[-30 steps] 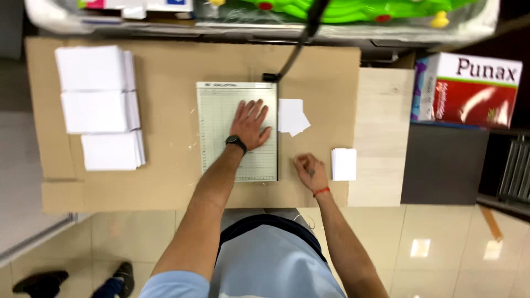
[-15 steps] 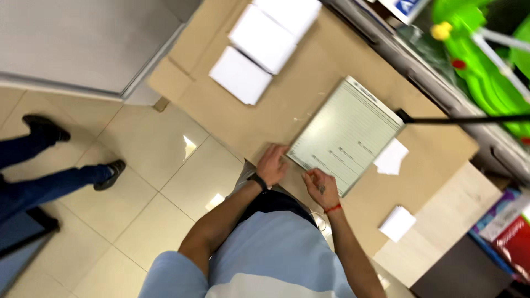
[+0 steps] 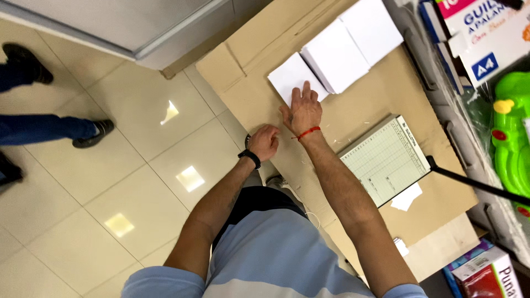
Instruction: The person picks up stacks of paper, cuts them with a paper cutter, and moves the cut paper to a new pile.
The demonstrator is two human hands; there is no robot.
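Three stacks of white paper lie in a row on the brown cardboard-covered table (image 3: pixel 359 110). My right hand (image 3: pixel 303 110), with a red string at the wrist, lies flat with fingers extended on the nearest stack (image 3: pixel 288 78). The other two stacks (image 3: pixel 334 55) (image 3: pixel 372 25) sit beyond it. My left hand (image 3: pixel 264 142), with a black watch, is curled at the table's near edge and holds nothing that I can see. A green-gridded paper cutter (image 3: pixel 386 160) with a raised black lever (image 3: pixel 480 185) sits to the right of my right forearm.
A white paper scrap (image 3: pixel 407 197) lies beside the cutter and a smaller one (image 3: pixel 400 245) nearer the table corner. Boxes (image 3: pixel 480 33), a green plastic toy (image 3: pixel 510 138) and a red box (image 3: pixel 486 273) line the far side. Another person's legs (image 3: pixel 44 129) stand on the tiled floor at left.
The view has swung towards the paper stacks. My right hand left the cutter and reached onto the nearest stack. My left hand came off the cutter to the table's edge.
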